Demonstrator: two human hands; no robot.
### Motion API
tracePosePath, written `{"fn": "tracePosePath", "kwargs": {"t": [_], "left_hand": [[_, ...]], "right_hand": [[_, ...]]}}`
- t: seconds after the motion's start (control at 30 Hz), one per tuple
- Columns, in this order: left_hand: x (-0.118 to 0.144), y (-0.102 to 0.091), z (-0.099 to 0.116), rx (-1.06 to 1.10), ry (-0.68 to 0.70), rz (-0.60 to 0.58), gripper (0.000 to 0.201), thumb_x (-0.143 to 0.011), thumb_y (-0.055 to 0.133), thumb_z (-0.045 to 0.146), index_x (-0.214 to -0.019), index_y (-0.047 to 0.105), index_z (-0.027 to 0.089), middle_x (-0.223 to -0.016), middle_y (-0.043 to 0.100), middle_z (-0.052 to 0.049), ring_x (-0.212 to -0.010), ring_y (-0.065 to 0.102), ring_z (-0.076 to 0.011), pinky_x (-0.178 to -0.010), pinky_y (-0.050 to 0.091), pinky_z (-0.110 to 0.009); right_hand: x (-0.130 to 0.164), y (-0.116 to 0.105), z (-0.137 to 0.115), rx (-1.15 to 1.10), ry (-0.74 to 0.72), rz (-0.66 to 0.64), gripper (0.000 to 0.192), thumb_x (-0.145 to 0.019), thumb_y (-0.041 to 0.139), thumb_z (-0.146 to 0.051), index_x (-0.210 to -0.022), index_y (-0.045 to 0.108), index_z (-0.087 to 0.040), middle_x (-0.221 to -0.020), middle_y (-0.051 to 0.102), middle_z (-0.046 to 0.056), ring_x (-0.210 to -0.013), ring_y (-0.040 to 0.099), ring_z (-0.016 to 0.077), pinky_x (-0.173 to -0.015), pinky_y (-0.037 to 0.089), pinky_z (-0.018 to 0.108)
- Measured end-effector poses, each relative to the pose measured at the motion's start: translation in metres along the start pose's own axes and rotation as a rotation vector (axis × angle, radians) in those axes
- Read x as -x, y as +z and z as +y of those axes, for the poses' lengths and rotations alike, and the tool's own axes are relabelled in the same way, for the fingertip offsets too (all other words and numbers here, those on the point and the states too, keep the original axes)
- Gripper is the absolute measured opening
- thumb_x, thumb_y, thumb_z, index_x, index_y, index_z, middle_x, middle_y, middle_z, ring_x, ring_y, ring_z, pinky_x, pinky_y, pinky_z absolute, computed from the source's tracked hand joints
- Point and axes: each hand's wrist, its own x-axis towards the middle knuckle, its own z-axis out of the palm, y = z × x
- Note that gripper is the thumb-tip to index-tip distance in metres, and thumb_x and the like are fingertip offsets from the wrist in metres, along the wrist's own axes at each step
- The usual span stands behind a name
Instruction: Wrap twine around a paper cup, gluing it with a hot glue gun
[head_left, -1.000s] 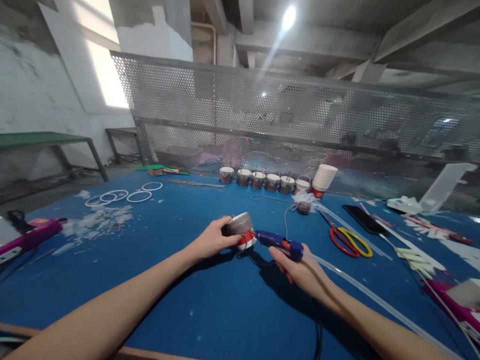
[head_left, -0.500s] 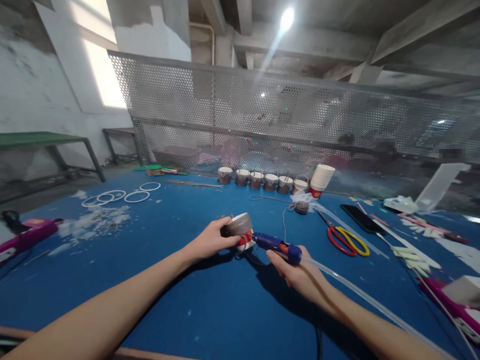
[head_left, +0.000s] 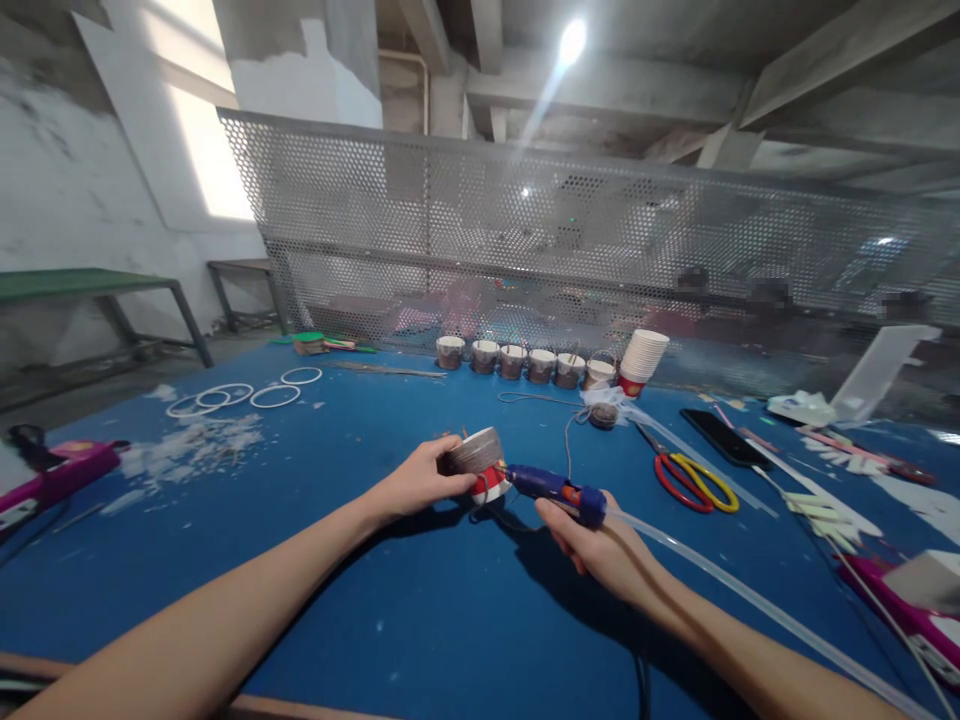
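Note:
Tilted in my left hand (head_left: 424, 478) is a paper cup (head_left: 480, 452), its upper part wound with grey-brown cord and its red and white lower part bare. My fingers close around its left side. My right hand (head_left: 592, 545) grips a blue hot glue gun (head_left: 551, 486), whose nozzle is at the cup's right side, by the lower edge of the winding. A long clear glue stick (head_left: 720, 570) sticks out of the gun's back end. Loose cord hangs below the cup, and a ball of cord (head_left: 603, 415) lies farther back on the table.
Several cord-wrapped cups (head_left: 512, 361) line the back, beside a stack of paper cups (head_left: 643, 360). To the right lie scissors (head_left: 694, 482), a phone (head_left: 724, 438) and gloves (head_left: 829, 515). White rings (head_left: 275, 396) and scraps are at left, near a magenta power strip (head_left: 64, 470).
The glue gun and my right hand have shifted very slightly to the right. My left hand holds the cup in nearly the same place.

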Motion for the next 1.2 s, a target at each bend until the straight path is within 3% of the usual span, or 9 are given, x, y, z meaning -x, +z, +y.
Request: {"fn": "tracePosePath", "kwargs": {"t": [0.37, 0.63, 0.9, 1.07, 1.2], "left_hand": [[0.001, -0.001, -0.002, 0.053, 0.011, -0.003, 0.024, -0.065, 0.064, 0.035, -0.079, 0.056, 0.016, -0.074, 0.049, 0.002, -0.069, 0.046, -0.0129, -0.063, 0.037, -0.026], [0.002, 0.002, 0.000, 0.026, 0.034, 0.040, 0.026, -0.067, 0.064, 0.035, -0.084, 0.059, 0.015, -0.079, 0.057, 0.000, -0.075, 0.052, -0.0156, -0.070, 0.043, -0.028], [0.003, -0.002, 0.001, 0.027, 0.018, 0.024, 0.026, -0.066, 0.063, 0.036, -0.082, 0.058, 0.017, -0.071, 0.054, 0.003, -0.068, 0.050, -0.0137, -0.064, 0.041, -0.027], [0.003, -0.002, 0.003, 0.065, -0.014, 0.025, 0.033, -0.064, 0.064, 0.039, -0.089, 0.059, 0.017, -0.076, 0.059, 0.000, -0.068, 0.052, -0.0144, -0.062, 0.041, -0.026], [0.005, 0.005, 0.010, 0.063, -0.041, 0.112, 0.029, -0.066, 0.064, 0.038, -0.085, 0.060, 0.016, -0.075, 0.060, -0.001, -0.069, 0.053, -0.0152, -0.062, 0.041, -0.027]], "right_hand": [[-0.002, -0.002, 0.001, -0.008, -0.024, 0.026, 0.046, -0.082, 0.055, -0.054, -0.052, 0.043, -0.021, -0.043, 0.039, -0.005, -0.037, 0.039, 0.0081, -0.039, 0.031, 0.022], [0.005, 0.007, -0.002, 0.046, -0.149, 0.048, 0.036, -0.082, 0.056, -0.049, -0.060, 0.047, -0.021, -0.045, 0.040, -0.005, -0.039, 0.038, 0.0091, -0.041, 0.030, 0.024], [-0.003, -0.002, -0.004, -0.005, -0.001, 0.061, 0.048, -0.078, 0.052, -0.060, -0.051, 0.041, -0.022, -0.043, 0.039, -0.005, -0.037, 0.040, 0.0094, -0.041, 0.032, 0.024], [-0.006, -0.005, -0.006, -0.062, -0.022, 0.058, 0.050, -0.080, 0.049, -0.060, -0.049, 0.041, -0.021, -0.042, 0.039, -0.005, -0.036, 0.038, 0.0085, -0.042, 0.031, 0.024], [-0.004, -0.001, -0.004, -0.086, -0.023, 0.180, 0.047, -0.081, 0.051, -0.058, -0.053, 0.048, -0.020, -0.042, 0.043, -0.003, -0.041, 0.041, 0.0109, -0.045, 0.033, 0.025]]}}
